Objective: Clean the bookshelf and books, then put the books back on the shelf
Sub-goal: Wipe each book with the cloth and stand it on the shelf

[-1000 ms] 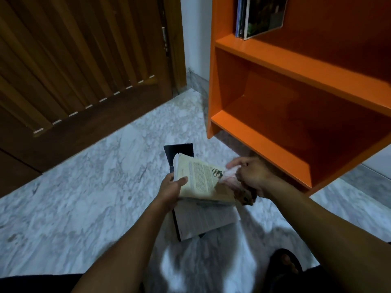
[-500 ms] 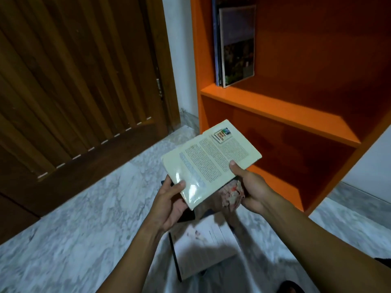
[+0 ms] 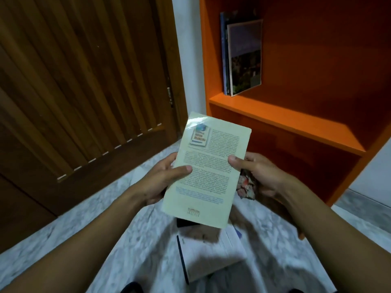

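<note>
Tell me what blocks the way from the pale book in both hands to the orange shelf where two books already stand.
Nothing visible does. The pale book, held by the left hand and right hand, faces open air up to the shelf board. The standing books fill only its left end; the rest is bare.

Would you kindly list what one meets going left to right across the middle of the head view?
Wooden door → left hand → pale paperback book → crumpled cloth → right hand → orange bookshelf.
</note>
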Demonstrator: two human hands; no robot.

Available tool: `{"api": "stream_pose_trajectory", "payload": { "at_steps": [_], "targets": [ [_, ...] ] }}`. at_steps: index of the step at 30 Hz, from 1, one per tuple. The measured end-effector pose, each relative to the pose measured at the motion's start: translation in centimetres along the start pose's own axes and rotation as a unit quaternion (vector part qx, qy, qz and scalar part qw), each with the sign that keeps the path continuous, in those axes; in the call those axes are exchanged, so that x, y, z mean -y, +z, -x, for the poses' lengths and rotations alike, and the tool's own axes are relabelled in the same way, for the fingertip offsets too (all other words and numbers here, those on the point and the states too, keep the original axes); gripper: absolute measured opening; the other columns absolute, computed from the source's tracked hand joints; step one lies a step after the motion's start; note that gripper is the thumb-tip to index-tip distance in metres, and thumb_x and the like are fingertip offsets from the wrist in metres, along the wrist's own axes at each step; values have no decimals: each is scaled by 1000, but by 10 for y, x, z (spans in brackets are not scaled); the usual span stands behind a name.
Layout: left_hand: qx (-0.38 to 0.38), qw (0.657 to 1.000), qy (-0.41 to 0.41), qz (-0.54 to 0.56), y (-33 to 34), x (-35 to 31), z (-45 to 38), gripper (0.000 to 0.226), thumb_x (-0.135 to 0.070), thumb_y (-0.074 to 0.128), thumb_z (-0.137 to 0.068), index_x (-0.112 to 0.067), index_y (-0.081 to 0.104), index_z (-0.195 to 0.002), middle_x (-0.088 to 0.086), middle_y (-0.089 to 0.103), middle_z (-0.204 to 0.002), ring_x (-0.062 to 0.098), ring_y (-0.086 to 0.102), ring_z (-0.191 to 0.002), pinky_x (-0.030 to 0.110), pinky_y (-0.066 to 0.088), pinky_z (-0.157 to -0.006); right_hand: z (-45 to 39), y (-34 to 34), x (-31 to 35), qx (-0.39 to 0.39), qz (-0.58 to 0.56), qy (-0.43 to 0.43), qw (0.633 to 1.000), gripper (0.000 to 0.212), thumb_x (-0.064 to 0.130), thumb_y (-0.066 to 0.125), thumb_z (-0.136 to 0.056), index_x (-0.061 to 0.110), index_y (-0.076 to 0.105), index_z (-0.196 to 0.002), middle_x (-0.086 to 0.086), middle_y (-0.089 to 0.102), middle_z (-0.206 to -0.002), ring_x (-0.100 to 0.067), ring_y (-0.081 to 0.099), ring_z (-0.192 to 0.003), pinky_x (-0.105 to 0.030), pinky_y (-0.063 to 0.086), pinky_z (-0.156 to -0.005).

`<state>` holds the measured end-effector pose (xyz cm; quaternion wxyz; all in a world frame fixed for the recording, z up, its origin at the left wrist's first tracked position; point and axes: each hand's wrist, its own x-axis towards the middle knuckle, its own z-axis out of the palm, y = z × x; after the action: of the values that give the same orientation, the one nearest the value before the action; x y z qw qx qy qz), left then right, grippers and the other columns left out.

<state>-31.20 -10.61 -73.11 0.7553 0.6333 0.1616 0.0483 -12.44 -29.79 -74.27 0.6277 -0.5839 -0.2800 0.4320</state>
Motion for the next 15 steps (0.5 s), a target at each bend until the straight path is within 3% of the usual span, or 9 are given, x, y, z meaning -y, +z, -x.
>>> {"api": "stream_pose_trajectory", "payload": {
  "at_steps": [2, 4, 5, 8, 11, 13, 15],
  "targets": [
    [-42, 998, 33, -36, 8, 0, 11, 56, -19, 71, -88, -23, 46, -138, 9, 67, -130, 33, 67, -114, 54, 57, -90, 3, 11, 2, 4, 25, -24, 999, 35, 18, 63, -94, 8, 63, -127, -11, 71, -122, -19, 73, -97, -31, 58, -79],
    [-81, 994, 67, -32, 14, -4, 27, 52, -18, 66, -87, -25, 47, -135, 6, 70, -124, 32, 70, -107, 46, 61, -78, 6, 22, 3, 11, 31, -36, 999, 34, 15, 60, -97, 8, 60, -131, -15, 70, -120, -4, 72, -69, -17, 54, -57],
    [-94, 992, 80, -28, 16, -6, 34, 51, -18, 63, -85, -25, 48, -133, 5, 72, -121, 30, 72, -104, 43, 62, -74, 7, 27, 3, 19, 35, -43, 998, 35, 14, 59, -98, 8, 59, -132, -16, 70, -119, -2, 70, -64, -14, 52, -54],
    [-121, 988, 98, -15, 17, -7, 46, 48, -20, 61, -84, -23, 50, -130, 3, 73, -117, 29, 73, -101, 41, 62, -71, 9, 40, 4, 16, 52, -61, 997, 34, 16, 61, -97, 9, 61, -130, -9, 73, -117, -10, 75, -85, -16, 55, -64],
    [-153, 983, 103, -1, 15, -6, 47, 43, -20, 57, -91, -20, 50, -133, 6, 71, -122, 30, 72, -104, 44, 62, -76, 4, 45, 5, -42, 6, -67, 997, 27, 20, 63, -95, 19, 66, -121, -1, 73, -117, -15, 72, -103, -27, 58, -83],
    [-173, 979, 105, 11, 15, -7, 46, 40, -19, 54, -97, -20, 49, -136, 8, 69, -125, 32, 70, -108, 51, 60, -82, -2, 41, 5, -125, -52, -59, 989, 42, 17, 67, -93, 26, 56, -133, 2, 65, -125, -21, 68, -110, -44, 55, -96],
    [-178, 979, 99, 28, 14, -5, 47, 40, -20, 53, -99, -21, 49, -138, 9, 67, -128, 35, 68, -111, 58, 55, -89, -7, 32, 6, -197, -153, -18, 968, 66, 9, 68, -91, 29, 39, -147, -3, 60, -124, -30, 67, -107, -55, 56, -91]
  ]
}}
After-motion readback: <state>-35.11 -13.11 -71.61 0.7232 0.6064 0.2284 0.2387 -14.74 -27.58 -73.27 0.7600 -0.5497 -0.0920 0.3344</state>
